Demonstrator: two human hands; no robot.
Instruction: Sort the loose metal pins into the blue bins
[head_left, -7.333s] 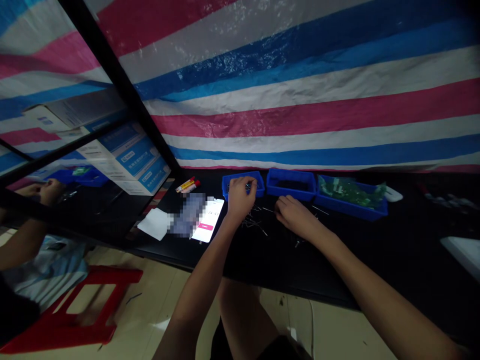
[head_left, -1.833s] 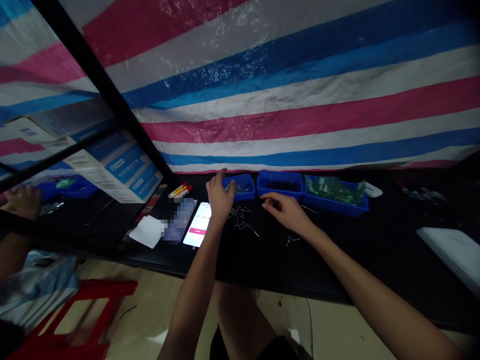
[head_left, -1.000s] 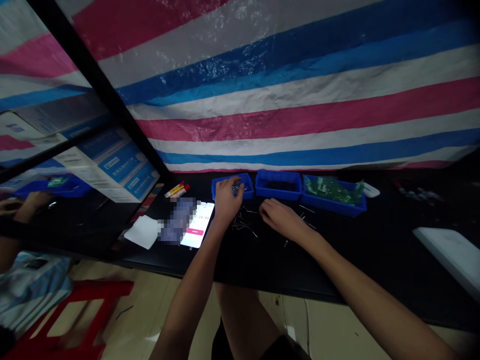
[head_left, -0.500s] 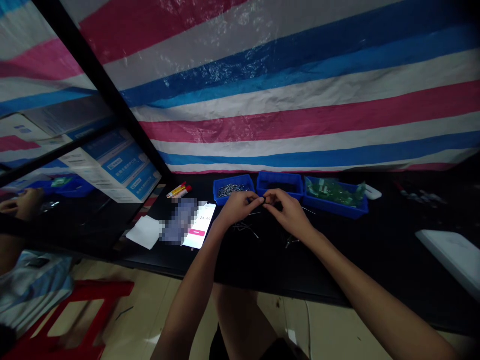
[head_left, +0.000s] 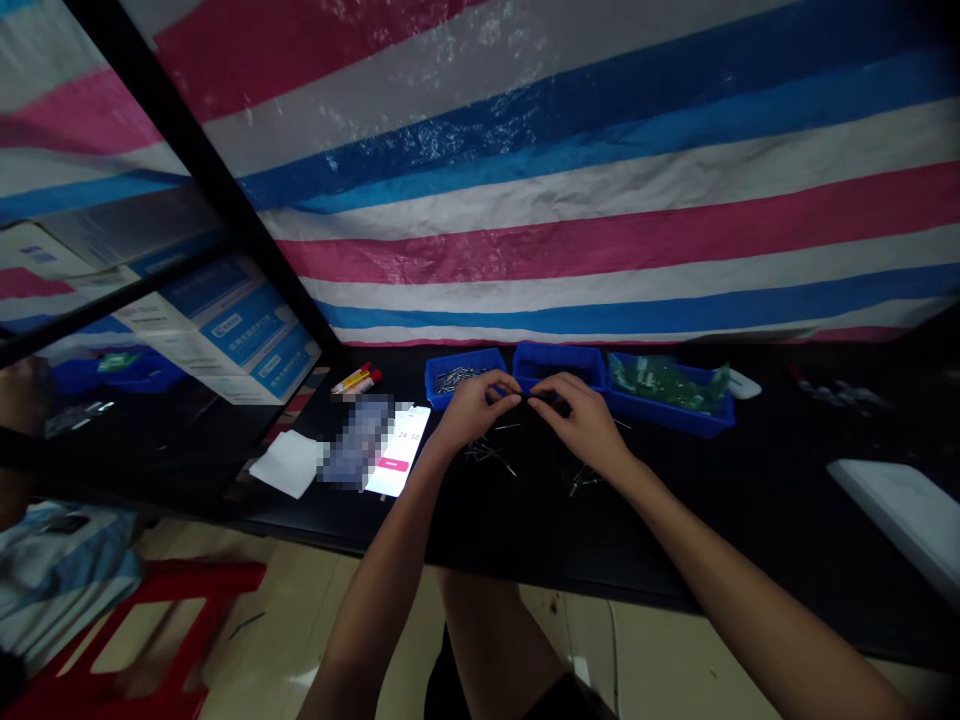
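The left hand [head_left: 476,410] and right hand [head_left: 579,415] meet with fingertips pinched closed on a small dark item [head_left: 531,397], too small to identify, above the black tabletop [head_left: 637,530], hiding the front edge of a blue plastic bin [head_left: 559,366]. Another blue bin of metal pins [head_left: 459,381] sits left; loose bent pins [head_left: 487,453] lie below the hands, near a lit white smartphone [head_left: 397,465].

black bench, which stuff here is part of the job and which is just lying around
In use: left hand and right hand pinching a small dark part; blue bin of metal pins; loose pins

Lying about: phone; white sheet; two small tubes
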